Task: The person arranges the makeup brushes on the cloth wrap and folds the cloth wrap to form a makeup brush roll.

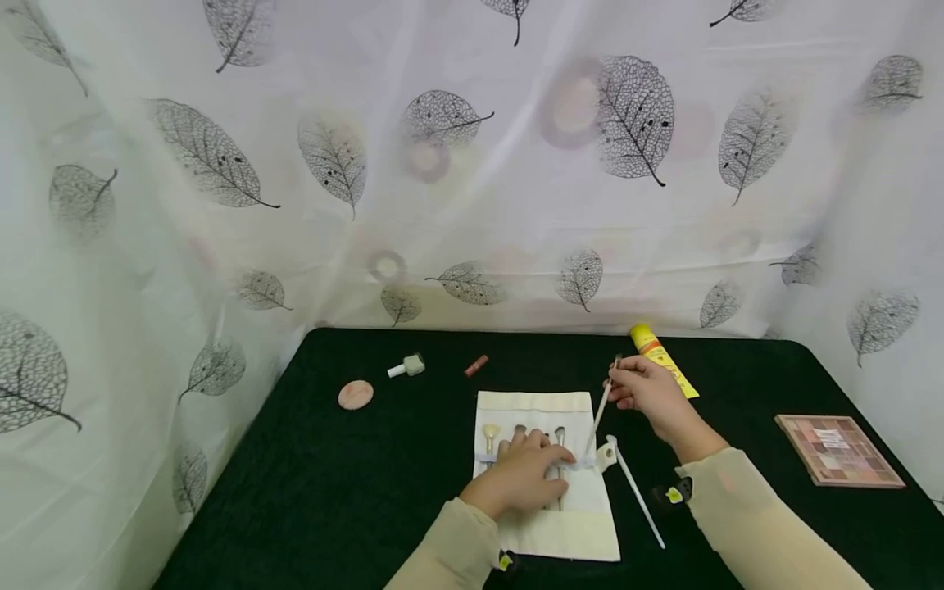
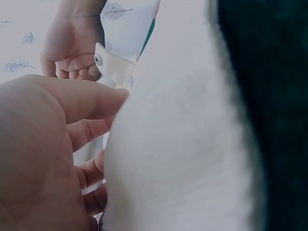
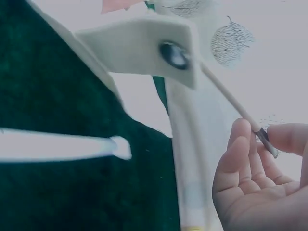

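Note:
A cream cloth brush roll [image 1: 549,524] lies open on the dark table, with several small brushes [image 1: 490,433] tucked under its band. My left hand [image 1: 533,449] rests flat on the roll, fingers straight over the brushes; in the left wrist view its fingers [image 2: 82,108] lie against the white cloth [image 2: 183,144]. My right hand [image 1: 616,375] pinches the upper end of a thin white-handled brush [image 1: 601,410], whose lower end slants down to the roll's right edge. In the right wrist view, thumb and forefinger pinch the brush's dark end [image 3: 267,144]. The roll's snap tab [image 3: 149,48] sits beside it.
A second white stick [image 1: 638,492] lies on the table right of the roll. A yellow tube [image 1: 660,357] lies behind my right hand and an eyeshadow palette [image 1: 839,449] at far right. A pink puff [image 1: 356,394], small bottle [image 1: 407,366] and brown stick [image 1: 476,365] lie at back left.

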A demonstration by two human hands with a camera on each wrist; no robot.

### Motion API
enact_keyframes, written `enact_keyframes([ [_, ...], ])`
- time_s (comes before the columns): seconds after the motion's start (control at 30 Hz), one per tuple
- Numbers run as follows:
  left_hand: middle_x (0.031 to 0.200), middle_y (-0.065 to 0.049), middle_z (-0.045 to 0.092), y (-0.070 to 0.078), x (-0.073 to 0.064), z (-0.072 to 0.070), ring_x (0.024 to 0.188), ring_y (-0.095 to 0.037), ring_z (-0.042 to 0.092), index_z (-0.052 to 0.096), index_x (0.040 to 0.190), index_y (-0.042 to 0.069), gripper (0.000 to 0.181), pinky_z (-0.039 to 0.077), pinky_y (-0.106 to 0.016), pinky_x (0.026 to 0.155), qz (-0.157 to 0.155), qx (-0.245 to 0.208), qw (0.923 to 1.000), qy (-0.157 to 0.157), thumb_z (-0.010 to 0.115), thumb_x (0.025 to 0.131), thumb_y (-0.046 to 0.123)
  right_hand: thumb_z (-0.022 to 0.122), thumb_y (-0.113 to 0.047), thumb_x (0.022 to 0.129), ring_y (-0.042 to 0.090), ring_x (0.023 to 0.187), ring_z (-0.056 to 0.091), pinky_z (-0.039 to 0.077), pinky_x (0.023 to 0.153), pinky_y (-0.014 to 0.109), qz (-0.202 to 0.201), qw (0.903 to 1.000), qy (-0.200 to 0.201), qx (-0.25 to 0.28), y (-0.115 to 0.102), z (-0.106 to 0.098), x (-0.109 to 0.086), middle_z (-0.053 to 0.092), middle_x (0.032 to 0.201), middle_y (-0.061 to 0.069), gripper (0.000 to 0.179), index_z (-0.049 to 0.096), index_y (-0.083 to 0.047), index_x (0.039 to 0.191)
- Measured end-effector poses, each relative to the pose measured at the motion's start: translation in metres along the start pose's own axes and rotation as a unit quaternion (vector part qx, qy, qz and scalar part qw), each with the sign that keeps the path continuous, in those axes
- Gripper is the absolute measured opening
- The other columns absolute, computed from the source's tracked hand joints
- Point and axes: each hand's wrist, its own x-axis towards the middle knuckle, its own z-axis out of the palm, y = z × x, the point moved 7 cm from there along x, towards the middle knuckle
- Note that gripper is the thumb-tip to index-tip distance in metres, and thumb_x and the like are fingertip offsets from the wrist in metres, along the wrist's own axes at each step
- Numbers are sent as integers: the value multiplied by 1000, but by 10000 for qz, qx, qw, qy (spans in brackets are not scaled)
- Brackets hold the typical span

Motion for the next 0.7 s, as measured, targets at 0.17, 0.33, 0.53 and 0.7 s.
enact_keyframes([
  [0.17, 119, 6, 49, -2, -1, -2, 103, -14, 37, 62, 129, 42, 33, 29, -34, 81, 62, -99, 9999, 38, 63, 96, 41, 54, -21, 105, 14, 82, 67, 55, 73, 29, 2, 9999, -36, -95, 8, 13, 11, 66, 106, 11, 35, 48, 4, 128],
  [0.33, 117, 7, 50, -3, 0, -1, 100, -13, 37, 63, 130, 40, 33, 29, -33, 80, 53, -164, 9998, 58, 63, 96, 41, 54, -20, 105, 16, 81, 68, 56, 73, 31, 76, 9992, -103, -386, 13, 26, 15, 68, 105, 14, 35, 50, 4, 130],
  [0.53, 117, 8, 51, -4, 0, -1, 98, -12, 38, 65, 127, 39, 31, 30, -33, 80, 13, -211, 9997, 119, 64, 96, 41, 54, -22, 105, 17, 80, 67, 55, 72, 32, 255, 9973, -196, -661, 15, 36, 15, 68, 104, 13, 35, 53, 2, 130],
  [0.7, 119, 8, 51, -4, 1, 0, 100, -13, 39, 64, 127, 38, 30, 31, -34, 81, 43, -223, 9997, 28, 62, 97, 42, 55, -21, 104, 18, 78, 67, 56, 71, 33, 335, 9941, -445, -929, 21, 44, 15, 68, 96, 12, 30, 57, 2, 123],
])
